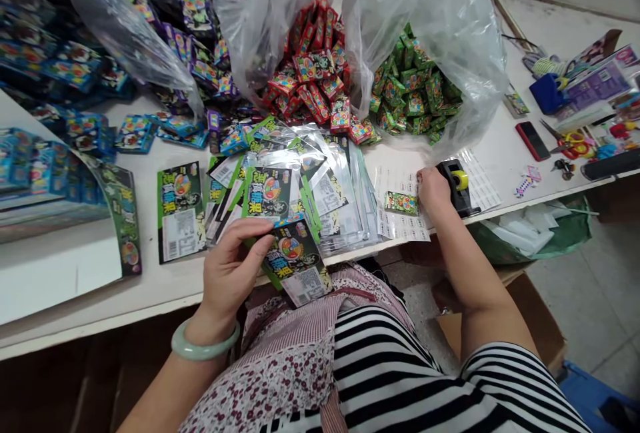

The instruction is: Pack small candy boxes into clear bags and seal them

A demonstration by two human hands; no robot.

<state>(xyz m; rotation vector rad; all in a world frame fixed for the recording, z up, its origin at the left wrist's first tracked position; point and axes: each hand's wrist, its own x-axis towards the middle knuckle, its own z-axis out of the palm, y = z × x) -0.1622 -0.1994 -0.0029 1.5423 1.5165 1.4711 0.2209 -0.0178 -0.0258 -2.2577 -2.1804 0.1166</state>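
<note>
My left hand (pixel 231 269) grips a clear packet with a green and black printed card (pixel 296 261) at the table's front edge, above my lap. My right hand (pixel 433 192) reaches to the black tape dispenser (pixel 457 185) with its yellowish roll; its fingers are curled against the dispenser, and what they pinch is hidden. A small green box (pixel 401 203) lies on a white label sheet (pixel 400 220) just left of that hand. A heap of similar packets (pixel 300 180) lies between my hands.
Plastic bags at the back hold red boxes (pixel 315 80), green boxes (pixel 413 90) and purple ones (pixel 200 40); blue boxes (pixel 55 66) pile at the left. A red phone (pixel 533 140), scissors (pixel 570 143) and clutter sit far right. A cardboard box (pixel 537 326) stands on the floor.
</note>
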